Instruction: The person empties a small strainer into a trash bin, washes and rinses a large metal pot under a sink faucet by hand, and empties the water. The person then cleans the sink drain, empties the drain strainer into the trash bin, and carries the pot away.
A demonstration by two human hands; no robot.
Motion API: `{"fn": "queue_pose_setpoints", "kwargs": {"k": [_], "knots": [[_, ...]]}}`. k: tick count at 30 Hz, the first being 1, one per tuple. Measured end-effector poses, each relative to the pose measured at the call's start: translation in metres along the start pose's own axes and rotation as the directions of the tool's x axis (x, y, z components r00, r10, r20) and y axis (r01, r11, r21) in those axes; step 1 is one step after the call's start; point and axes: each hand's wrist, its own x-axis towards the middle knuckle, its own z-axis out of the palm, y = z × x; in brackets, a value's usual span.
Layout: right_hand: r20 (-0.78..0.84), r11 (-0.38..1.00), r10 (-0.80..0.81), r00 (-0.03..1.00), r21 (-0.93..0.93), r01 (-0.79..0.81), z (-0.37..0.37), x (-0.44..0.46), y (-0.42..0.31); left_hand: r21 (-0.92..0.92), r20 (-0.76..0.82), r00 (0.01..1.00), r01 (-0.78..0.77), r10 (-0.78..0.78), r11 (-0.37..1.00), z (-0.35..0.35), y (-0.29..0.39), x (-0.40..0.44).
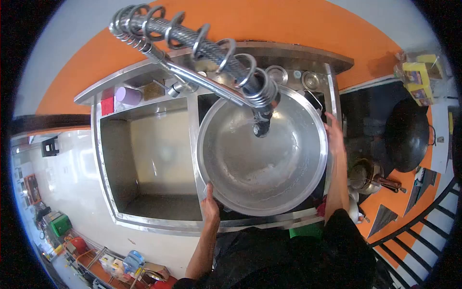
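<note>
A large round metal basin sits over the right sink compartment, with a little liquid or shine on its bottom. My left hand is closed on its lower left rim, thumb on the edge. At the basin's right rim is my right hand, its fingers against the outer side. Above the basin hangs the dark nozzle of a spring-coil faucet. To the left, the other sink compartment holds cloudy liquid.
A purple cup and a red item stand on the sink's back ledge. Round metal lids lie behind the basin. A black wok and pots are at the right. Bottles and a green box are on the lower left.
</note>
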Motion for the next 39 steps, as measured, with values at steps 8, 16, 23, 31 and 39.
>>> {"fn": "queue_pose_setpoints", "kwargs": {"k": [8,16,23,31,39], "knots": [[-0.168,0.997,-0.048,0.985,-0.075,0.036,0.01,0.0,0.013,0.001,0.031,0.999,-0.03,0.03,1.0,-0.001,0.006,-0.001],[-0.075,0.966,0.249,0.966,0.091,-0.242,0.005,0.013,0.008,-0.307,0.204,0.978,0.017,0.048,0.952,-0.002,-0.01,0.018],[-0.038,0.889,0.067,0.997,-0.451,-0.077,0.0,-0.003,0.013,-0.282,0.323,0.946,0.071,0.025,0.957,0.0,0.009,0.004],[0.046,0.873,0.098,0.994,-0.483,-0.064,0.007,-0.016,0.005,-0.284,0.24,0.971,0.071,0.0,0.956,0.0,-0.023,0.036],[-0.435,0.926,-0.176,0.883,-0.378,-0.002,-0.005,-0.079,0.072,-0.247,0.257,0.966,0.07,-0.005,0.966,-0.001,-0.018,0.029]]}}
